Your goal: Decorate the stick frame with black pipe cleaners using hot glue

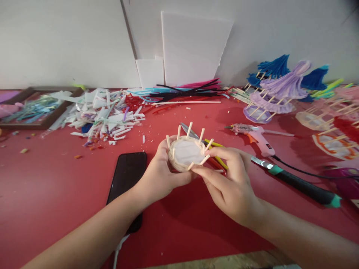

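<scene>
Between my hands, above the red table, is a small round white base (186, 152) with a cream fuzzy rim and several short wooden sticks standing up around its edge. My left hand (161, 173) is wrapped around the left side and underside of this base. On the other side, my right hand (231, 179) touches the rim with thumb and fingers, close to the sticks at the right and front. Partly hidden behind the base lie scissors (189, 130) with yellow and red handles. A black phone (129, 172) lies beside my left wrist.
A pink glue gun (256, 136) and a black-and-green utility knife (300, 183) lie right. Finished-looking stick-and-pipe-cleaner carousels (276, 89) stand behind them. White scraps (109, 108) are heaped at back left, near a brown tray (43, 126). Loose pipe cleaners (185, 91) lie along the wall.
</scene>
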`<state>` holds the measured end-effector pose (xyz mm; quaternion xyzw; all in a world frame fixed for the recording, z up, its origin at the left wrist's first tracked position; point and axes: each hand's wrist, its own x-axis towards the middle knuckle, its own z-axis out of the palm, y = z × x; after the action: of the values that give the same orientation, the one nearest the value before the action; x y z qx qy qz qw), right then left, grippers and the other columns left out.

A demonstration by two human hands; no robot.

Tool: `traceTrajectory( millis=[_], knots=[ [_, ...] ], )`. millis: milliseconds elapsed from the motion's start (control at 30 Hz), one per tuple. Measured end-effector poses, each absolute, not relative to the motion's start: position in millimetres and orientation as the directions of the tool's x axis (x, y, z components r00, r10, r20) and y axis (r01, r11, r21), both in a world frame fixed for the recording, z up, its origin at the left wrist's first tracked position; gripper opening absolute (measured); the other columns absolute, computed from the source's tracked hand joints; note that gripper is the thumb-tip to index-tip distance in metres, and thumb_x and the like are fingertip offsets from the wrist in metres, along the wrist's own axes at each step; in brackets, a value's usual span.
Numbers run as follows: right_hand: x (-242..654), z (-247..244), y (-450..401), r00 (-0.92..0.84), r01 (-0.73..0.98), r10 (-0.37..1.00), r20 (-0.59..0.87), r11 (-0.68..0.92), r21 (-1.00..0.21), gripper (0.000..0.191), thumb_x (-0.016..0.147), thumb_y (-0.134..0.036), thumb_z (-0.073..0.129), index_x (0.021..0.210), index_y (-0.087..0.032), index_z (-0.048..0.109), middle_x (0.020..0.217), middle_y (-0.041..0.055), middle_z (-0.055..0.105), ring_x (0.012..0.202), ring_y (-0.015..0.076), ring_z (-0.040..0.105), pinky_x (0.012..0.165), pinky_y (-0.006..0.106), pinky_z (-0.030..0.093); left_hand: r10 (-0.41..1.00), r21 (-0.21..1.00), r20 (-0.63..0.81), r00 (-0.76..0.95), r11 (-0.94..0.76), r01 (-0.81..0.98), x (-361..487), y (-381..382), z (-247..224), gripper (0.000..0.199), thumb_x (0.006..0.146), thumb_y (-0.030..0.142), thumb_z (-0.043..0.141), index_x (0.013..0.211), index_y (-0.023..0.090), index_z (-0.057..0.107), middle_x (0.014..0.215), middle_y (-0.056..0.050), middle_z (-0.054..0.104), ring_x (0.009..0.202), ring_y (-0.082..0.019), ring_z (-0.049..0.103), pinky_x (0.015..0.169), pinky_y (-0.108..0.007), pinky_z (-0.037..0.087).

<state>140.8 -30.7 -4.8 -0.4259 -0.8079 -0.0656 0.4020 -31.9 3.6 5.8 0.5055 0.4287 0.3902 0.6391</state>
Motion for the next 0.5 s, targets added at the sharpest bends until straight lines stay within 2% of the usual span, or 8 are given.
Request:
traceTrajectory(
  millis=[167, 300, 367, 500],
  knots=[
    [141, -8, -30, -0.307, 0.726, 0.63, 0.714, 0.639, -0.252, 0.03, 0.083, 0.0, 0.057, 0.094, -0.023, 0.072, 0.104, 0.0091, 0.052, 0.103, 0.0252, 0.05, 0.086, 0.045, 0.047, 0.929, 0.983, -0.134, 0.344, 0.168, -0.073, -34, 3, 5, 0.073, 0.065, 0.017, 0.077, 0.126, 0.02, 0.037, 0.121, -0.01, 0.062, 0.103, -0.021, 0.064, 0.088, -0.033, 0.051],
    [149, -11, -29, -0.351, 0.716, 0.617, 0.704, 0.662, -0.223, 0.033, 0.083, -0.002, 0.058, 0.102, -0.026, 0.072, 0.109, 0.0088, 0.053, 0.103, 0.0249, 0.051, 0.087, 0.046, 0.046, 0.934, 0.995, -0.074, 0.349, 0.091, -0.034, -34, 4, 4, 0.073, 0.066, 0.016, 0.076, 0.126, 0.022, 0.036, 0.123, -0.01, 0.06, 0.103, -0.022, 0.064, 0.083, -0.032, 0.053],
    [155, -10, -29, -0.371, 0.683, 0.613, 0.698, 0.689, -0.241, 0.035, 0.081, -0.003, 0.06, 0.103, -0.028, 0.072, 0.111, 0.0082, 0.052, 0.104, 0.0252, 0.051, 0.087, 0.046, 0.047, 0.952, 0.999, 0.008, 0.306, 0.002, -0.033, -34, 5, 2, 0.075, 0.066, 0.016, 0.078, 0.127, 0.025, 0.035, 0.127, -0.009, 0.057, 0.108, -0.024, 0.063, 0.085, -0.033, 0.054],
    [159, -5, -28, -0.276, 0.586, 0.645, 0.713, 0.701, -0.407, 0.029, 0.077, -0.007, 0.065, 0.1, -0.025, 0.068, 0.103, 0.0073, 0.055, 0.095, 0.0222, 0.056, 0.079, 0.041, 0.053, 0.95, 0.971, 0.24, 0.2, -0.232, -0.06, -35, 8, -1, 0.078, 0.066, 0.014, 0.08, 0.126, 0.028, 0.033, 0.134, -0.009, 0.052, 0.121, -0.024, 0.055, 0.1, -0.035, 0.047]
  ],
)
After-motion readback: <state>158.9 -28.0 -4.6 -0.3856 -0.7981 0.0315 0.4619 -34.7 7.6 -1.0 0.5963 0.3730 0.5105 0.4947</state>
